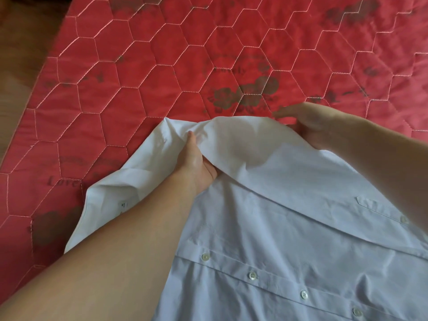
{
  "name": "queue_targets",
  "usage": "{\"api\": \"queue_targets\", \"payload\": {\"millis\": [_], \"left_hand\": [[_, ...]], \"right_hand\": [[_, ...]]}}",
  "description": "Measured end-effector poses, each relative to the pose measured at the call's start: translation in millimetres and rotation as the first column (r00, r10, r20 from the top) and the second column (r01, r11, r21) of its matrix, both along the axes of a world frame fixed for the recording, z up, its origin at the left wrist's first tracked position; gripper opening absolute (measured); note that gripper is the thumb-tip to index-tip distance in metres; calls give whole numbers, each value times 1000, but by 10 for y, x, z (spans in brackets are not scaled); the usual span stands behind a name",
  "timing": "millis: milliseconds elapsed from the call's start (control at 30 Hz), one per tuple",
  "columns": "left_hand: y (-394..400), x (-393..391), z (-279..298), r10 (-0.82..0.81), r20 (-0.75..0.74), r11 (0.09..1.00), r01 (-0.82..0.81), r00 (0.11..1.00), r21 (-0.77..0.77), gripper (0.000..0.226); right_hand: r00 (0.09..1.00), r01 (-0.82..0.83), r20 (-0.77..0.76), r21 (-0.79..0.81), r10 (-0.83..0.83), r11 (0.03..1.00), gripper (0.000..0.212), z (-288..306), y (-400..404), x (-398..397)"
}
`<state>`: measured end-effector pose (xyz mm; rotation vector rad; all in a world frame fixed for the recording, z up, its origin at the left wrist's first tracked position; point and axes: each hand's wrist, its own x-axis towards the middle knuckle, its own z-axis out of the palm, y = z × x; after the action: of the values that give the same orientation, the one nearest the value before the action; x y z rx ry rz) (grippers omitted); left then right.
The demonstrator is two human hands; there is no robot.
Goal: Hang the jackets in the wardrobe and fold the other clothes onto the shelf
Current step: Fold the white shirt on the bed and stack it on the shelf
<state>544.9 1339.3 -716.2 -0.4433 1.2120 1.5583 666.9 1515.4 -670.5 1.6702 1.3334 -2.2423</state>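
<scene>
A white button-up shirt [289, 228] is spread on the near right part of a bed, front side up, so the placket with its row of small pearly round buttons [252, 275] is seen running diagonally toward the near right. The cloth looks like thin, crisp cotton, lightly creased, with a faint bluish cast where it lies flat. A little buttoned flap or tab [379, 208] is seen near the right edge. On the left, part of the shirt is turned back and a small printed size label [122, 204] is shown on the inside.

The far edge of the shirt is lifted into a soft puffy fold. It is gripped by the left hand [196, 163], thumb on top and fingers tucked underneath the fabric. The same raised fold is pinched at its right end by the right hand [308, 126], fingers curled around the edge. The hands are held apart, one at each end of that fold.

Underneath, a red quilted bedspread [162, 66] is stitched in pale hexagons, slightly shiny, with dark faded flower prints and some script lettering. A strip of wooden floor [20, 54] is visible on the far left.
</scene>
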Motion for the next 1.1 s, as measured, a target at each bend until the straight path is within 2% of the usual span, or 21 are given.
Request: {"api": "queue_targets", "payload": {"millis": [100, 167, 200, 233, 267, 300, 333, 400, 467, 533, 567, 667, 700, 767, 800, 833, 900, 967, 1033, 1067, 1100], "left_hand": [[17, -2, 12, -23, -21, 1000, 23, 1000, -7, 63], [23, -26, 28, -39, -27, 999, 39, 999, -3, 60], [27, -31, 37, -47, -27, 999, 47, 999, -8, 59], [27, -28, 44, -56, -30, 998, 56, 998, -17, 59], [24, -19, 57, -68, -38, 997, 67, 997, -29, 58], [28, -11, 71, -77, -46, 996, 75, 996, -38, 57], [32, -8, 91, -81, -44, 996, 79, 996, -44, 56], [47, -4, 142, -88, -38, 995, 86, 995, -57, 49], [74, -2, 188, -96, -47, 993, 92, 994, -76, 39], [107, 21, 211, -96, -47, 990, 90, 994, -110, 34], [124, 33, 215, -92, -47, 988, 86, 995, -126, 34], [135, -19, 204, -44, -67, 990, 34, 997, -139, 33], [126, -71, 195, -24, -86, 991, 13, 996, -131, 33], [99, -180, 187, 7, -115, 994, -20, 993, -111, 32], [84, -215, 182, 11, -124, 994, -24, 992, -105, 31], [76, -233, 170, 5, -132, 994, -19, 991, -106, 30], [61, -240, 149, -20, -132, 992, 4, 991, -125, 29], [71, -235, 143, -29, -118, 990, 13, 993, -138, 30], [103, -230, 169, -28, -110, 991, 13, 994, -137, 30], [114, -232, 194, -42, -118, 990, 26, 992, -138, 28], [122, -242, 214, -51, -126, 990, 34, 991, -137, 26]], "right_hand": [[980, 187, -87, 77, -180, 979, 38, -31, 133, -36], [973, 220, -100, 130, -208, 967, 39, -57, 162, -24], [989, 149, -14, 197, -150, 969, 33, -51, 162, -4], [989, 7, 139, 277, -47, 961, 25, -43, 148, 34], [948, -169, 311, 314, 67, 934, 26, -33, 131, 81], [891, -294, 430, 298, 147, 908, 38, -42, 139, 121], [867, -338, 459, 253, 194, 907, 51, -40, 153, 144], [902, -303, 360, 135, 238, 943, 57, -13, 155, 130], [952, -247, 205, 66, 229, 967, 40, -2, 129, 74], [982, -163, 106, 88, 154, 983, 16, -29, 133, 16], [991, -127, 58, 104, 122, 986, 11, -34, 144, -14], [997, -47, -58, 95, 53, 994, 29, -29, 222, -101], [996, -67, -43, 121, 73, 990, 28, -10, 226, -117], [963, -265, 120, 220, 243, 939, 14, 33, 219, -113], [906, -404, 235, 232, 352, 885, 17, 67, 198, -93], [848, -499, 303, 180, 435, 848, 32, 70, 200, -64], [856, -474, 235, 2, 460, 880, 46, 79, 195, -17], [882, -447, 144, -46, 448, 893, 37, 100, 158, -5], [926, -364, 117, 35, 358, 931, 15, 108, 152, -36], [963, -265, 89, 104, 256, 959, 12, 101, 161, -66], [984, -168, 84, 201, 154, 965, 21, 61, 191, -91]]}}
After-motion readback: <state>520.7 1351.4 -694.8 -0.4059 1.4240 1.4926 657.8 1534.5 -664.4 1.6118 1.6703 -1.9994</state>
